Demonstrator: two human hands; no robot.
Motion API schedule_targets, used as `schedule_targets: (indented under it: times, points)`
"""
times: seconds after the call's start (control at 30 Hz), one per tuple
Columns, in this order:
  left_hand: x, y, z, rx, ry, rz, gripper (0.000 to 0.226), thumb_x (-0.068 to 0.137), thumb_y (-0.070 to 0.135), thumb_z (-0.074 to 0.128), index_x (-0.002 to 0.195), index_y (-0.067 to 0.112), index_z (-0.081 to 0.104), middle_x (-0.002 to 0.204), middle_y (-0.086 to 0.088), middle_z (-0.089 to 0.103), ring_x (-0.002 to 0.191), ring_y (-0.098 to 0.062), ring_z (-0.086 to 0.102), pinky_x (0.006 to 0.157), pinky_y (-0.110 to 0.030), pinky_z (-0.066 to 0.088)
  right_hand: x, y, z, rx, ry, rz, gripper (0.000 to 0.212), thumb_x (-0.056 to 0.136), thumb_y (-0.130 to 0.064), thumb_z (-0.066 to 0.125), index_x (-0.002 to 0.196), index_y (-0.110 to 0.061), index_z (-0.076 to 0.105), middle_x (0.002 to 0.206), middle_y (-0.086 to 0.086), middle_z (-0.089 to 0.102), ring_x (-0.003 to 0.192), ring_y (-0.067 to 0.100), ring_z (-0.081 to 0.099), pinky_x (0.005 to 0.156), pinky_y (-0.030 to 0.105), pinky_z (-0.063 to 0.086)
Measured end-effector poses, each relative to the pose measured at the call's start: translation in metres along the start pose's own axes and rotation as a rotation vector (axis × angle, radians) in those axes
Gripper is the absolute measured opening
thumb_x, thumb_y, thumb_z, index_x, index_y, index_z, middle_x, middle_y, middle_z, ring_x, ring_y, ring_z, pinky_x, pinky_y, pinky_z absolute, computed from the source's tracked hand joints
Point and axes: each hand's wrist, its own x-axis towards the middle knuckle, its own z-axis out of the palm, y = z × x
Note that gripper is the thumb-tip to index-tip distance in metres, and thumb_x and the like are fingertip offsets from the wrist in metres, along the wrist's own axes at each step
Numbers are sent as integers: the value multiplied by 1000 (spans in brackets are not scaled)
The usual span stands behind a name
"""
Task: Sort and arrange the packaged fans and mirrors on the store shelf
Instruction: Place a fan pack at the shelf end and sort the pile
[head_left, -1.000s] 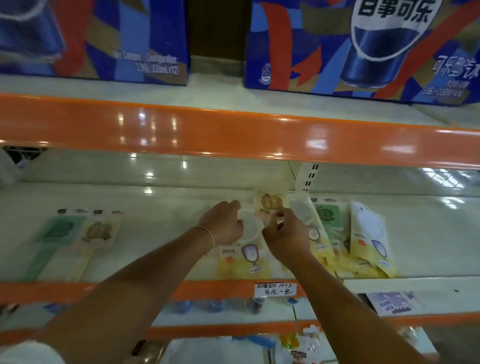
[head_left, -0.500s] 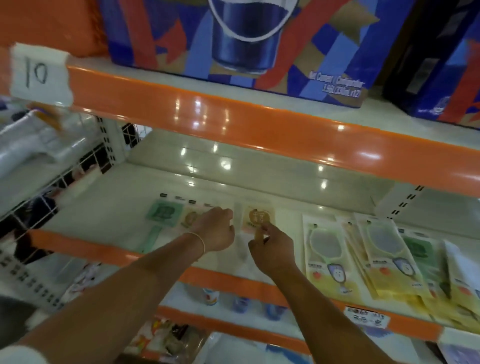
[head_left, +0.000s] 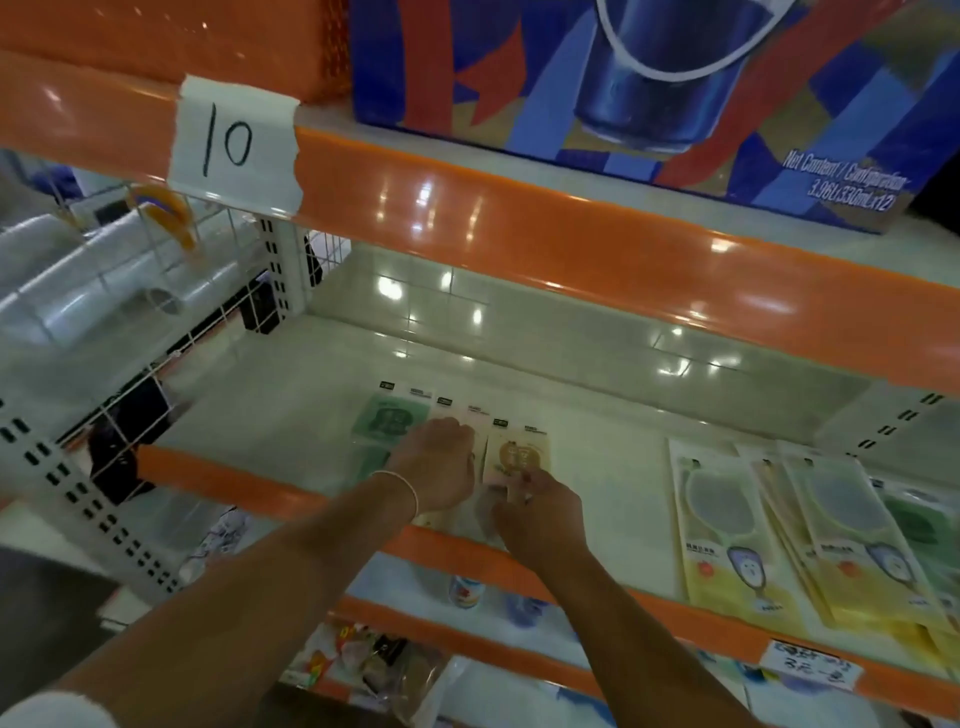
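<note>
The orange fan pack (head_left: 522, 457) lies flat on the white shelf (head_left: 291, 400), last in a row of three. Beside it sits a middle pack (head_left: 475, 421), mostly covered, and then the green fan pack (head_left: 387, 421) on the far left. The right hand (head_left: 540, 512) is at the orange pack's near edge, fingers (head_left: 519, 486) curled onto it in a pinch. The left hand (head_left: 436, 465) rests knuckles-up over the middle pack, a thin band on the wrist; whether those fingers grip anything or just press down, I cannot tell. Well apart to the right, the yellow mirror packs (head_left: 727, 535) fan out in an overlapping pile near the shelf's front lip. Above, a paper tag (head_left: 234, 143) marked "10" is stuck on the orange shelf rail (head_left: 519, 218), and a blue cola carton (head_left: 649, 88) sits on top. At the left, a wire rack (head_left: 156, 291) holds clear plastic rolls.
</note>
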Motion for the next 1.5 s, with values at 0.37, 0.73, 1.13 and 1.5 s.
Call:
schedule_targets:
  times: [0.37,0.73,1.13,1.5]
  points:
    - [7,-5,18,-4,19,59,27,89,28,46,111,14,55,105,-6,53,99,-22,50,83,-33,43,-2,-1,3,-38,46,33,36,84,-26,57,114,-6,59,105,16,68,96,33,63,76,33,50]
    - [6,0,16,3,-5,60,17,89,25,46,100,14,53,105,-7,52,101,-24,49,88,-36,43,1,2,6,50,87,24,40,83,-24,59,119,-7,56,102,12,68,92,28,64,78,32,51]
    - [5,-12,-3,-68,59,-173,24,86,19,52,109,10,53,110,-9,53,104,-27,51,86,-38,46,7,-21,5,179,118,-30,51,75,-35,47,117,-7,57,89,11,68,83,27,63,74,35,53]
    - [-6,-33,-2,-131,43,-260,42,81,22,58,121,9,53,121,-12,53,112,-27,50,90,-36,44,16,-56,33,139,-4,-134,37,78,-37,45,89,-4,59,92,17,66,85,33,61,64,28,39]
